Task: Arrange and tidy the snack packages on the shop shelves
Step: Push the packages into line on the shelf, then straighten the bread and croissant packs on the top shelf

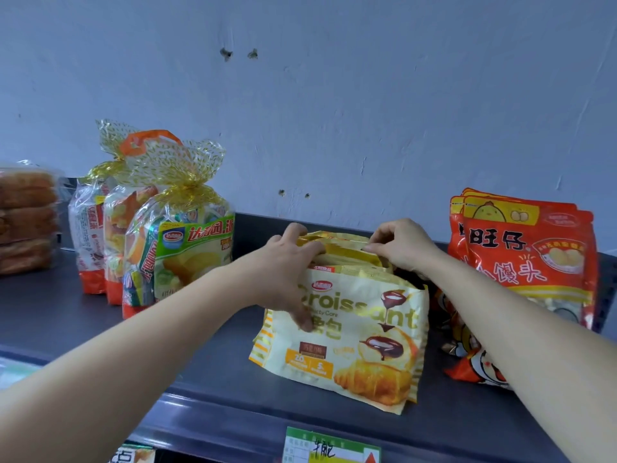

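Row of glossy yellow-and-cream plastic croissant bags [350, 332], flat pillow-shaped pouches with crimped seal edges, on the dark grey matte metal shelf [207, 362], mid-shelf, near its front lip. Bags stand upright, sealed tops up. Front bag's printed face is toward the camera and reads upright: "Croissant" lettering, chocolate drip, golden croissant picture. The stack runs front to back toward the pale, pitted wall [334, 111].

Left hand [287, 272] grips the stack's left top corner, thumb down on the front face, fingers curled over the bags behind. Right hand [400, 245] pinches the top edges at the right rear corner, fingers bent.

Left of it: clear crinkly cellophane bags with gold twist ties [177, 248], small cakes inside; further left a clear pack of brown bread [26, 222]. Right: red-orange glossy stand-up pouches [527, 259] upright by the wall, and a crumpled orange-white packet [467, 355] lying flat under the right forearm. Green-yellow paper price tag [330, 446] on the shelf edge.
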Demonstrator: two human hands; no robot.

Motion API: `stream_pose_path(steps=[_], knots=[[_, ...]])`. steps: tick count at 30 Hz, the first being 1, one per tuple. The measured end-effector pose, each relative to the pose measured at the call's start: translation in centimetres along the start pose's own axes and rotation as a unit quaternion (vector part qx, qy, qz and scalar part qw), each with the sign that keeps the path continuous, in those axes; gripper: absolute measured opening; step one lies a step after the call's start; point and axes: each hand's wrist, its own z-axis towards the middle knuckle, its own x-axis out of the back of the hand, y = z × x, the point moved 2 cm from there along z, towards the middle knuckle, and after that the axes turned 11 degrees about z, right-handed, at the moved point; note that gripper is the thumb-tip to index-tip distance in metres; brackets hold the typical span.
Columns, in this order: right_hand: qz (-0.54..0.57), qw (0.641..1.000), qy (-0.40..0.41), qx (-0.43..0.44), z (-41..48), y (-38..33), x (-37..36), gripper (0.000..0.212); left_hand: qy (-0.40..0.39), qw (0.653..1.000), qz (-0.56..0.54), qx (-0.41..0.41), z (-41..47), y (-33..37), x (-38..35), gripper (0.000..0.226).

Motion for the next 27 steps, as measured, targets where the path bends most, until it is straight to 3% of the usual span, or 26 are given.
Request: stream_pose_path(steps=[3, 8, 13, 15, 17, 19, 24, 27], knots=[[0.013, 1.000, 0.026, -0.009, -0.1, 0.0, 0.4, 0.013, 0.043, 0.999, -0.003, 0.002, 0.6, 0.9, -0.5, 0.110], [0.038, 0.998, -0.029, -0.052, -0.5, 0.4, 0.6, 0.015, 0.083, 0.996, -0.018, 0.028, 0.5, 1.4, -1.4, 0.107], [0.100, 0.991, -0.080, -0.042, -1.8, -1.5, 1.2, 0.041, 0.066, 0.997, -0.027, 0.031, 0.0, 1.1, -0.9, 0.115], [0.087, 0.976, -0.195, -0.046, -2.5, -2.4, 1.6, 0.063, 0.047, 0.998, -0.023, 0.036, -0.1, 1.1, -0.7, 0.120], [0.041, 0.936, -0.344, -0.057, -3.3, -2.7, 2.1, 0.098, 0.050, 0.997, -0.015, 0.048, -0.3, 1.2, -0.6, 0.118], [0.012, 0.903, -0.424, -0.063, -4.0, -2.7, 2.7, 0.120, 0.062, 0.996, -0.006, 0.065, -0.5, 1.3, -0.6, 0.114], [-0.196, 0.897, -0.396, 0.020, -5.0, -2.7, 3.1, 0.128, 0.057, 0.990, -0.007, 0.129, -1.2, 1.0, -0.9, 0.128], [-0.199, 0.911, -0.356, 0.054, -5.0, -2.9, 2.8, 0.120, 0.019, 0.971, -0.177, 0.161, -1.3, 0.4, -1.0, 0.135]])
